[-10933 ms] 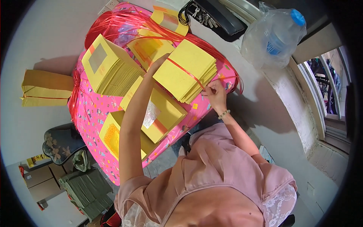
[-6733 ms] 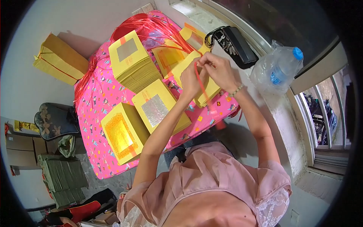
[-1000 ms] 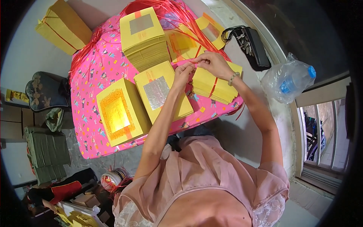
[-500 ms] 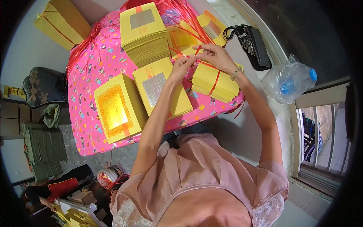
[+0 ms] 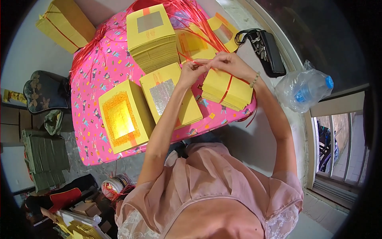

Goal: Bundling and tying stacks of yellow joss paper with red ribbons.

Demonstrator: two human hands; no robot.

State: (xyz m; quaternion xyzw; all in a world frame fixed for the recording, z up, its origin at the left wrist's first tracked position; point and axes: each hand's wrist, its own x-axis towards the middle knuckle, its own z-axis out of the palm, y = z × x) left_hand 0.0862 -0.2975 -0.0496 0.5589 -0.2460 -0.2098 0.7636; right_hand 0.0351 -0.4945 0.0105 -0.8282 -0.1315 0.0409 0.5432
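At the table's right front corner lies a bundle of yellow paper (image 5: 215,88), with a thin red plastic ribbon (image 5: 227,91) across it. My left hand (image 5: 191,74) is closed in a pinch on the ribbon at the bundle's far left corner. Right beside it, my right hand (image 5: 231,63) also pinches the ribbon, its fingertips meeting the left ones. The crossing of the ribbon is mostly hidden by my fingers. My left forearm passes over a yellow paper stack with a silver square (image 5: 162,95).
A taller yellow stack (image 5: 153,47) stands farther back; a gold-foiled stack (image 5: 121,115) is at the front left. Loose red ribbons (image 5: 199,20) spread over the pink table cover (image 5: 89,131). A black pouch with keys (image 5: 270,55) and a bagged bottle (image 5: 304,91) lie on the right ledge.
My right hand has turned and moved its fingers against my left hand's. The ribbon loop that stood up from my right fingers is no longer visible. The bundle stays in place.
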